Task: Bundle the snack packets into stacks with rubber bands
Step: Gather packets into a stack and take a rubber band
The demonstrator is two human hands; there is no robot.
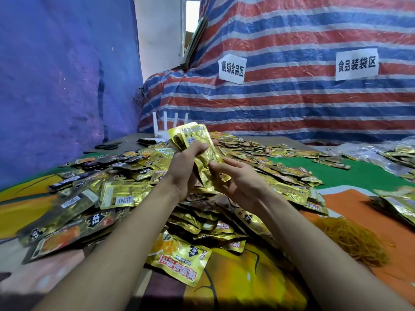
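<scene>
Head view: your left hand [190,163] grips a fanned stack [198,139] over the pile [125,194] at the tabletop [350,176] centre; your right hand [237,184] pinches its lower end.

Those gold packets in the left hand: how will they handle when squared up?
The held packets look like glossy foil, so they probably slide over one another; they sit fanned in the left hand. Their lower ends bend near the right hand, so they are likely floppy and light.
</scene>
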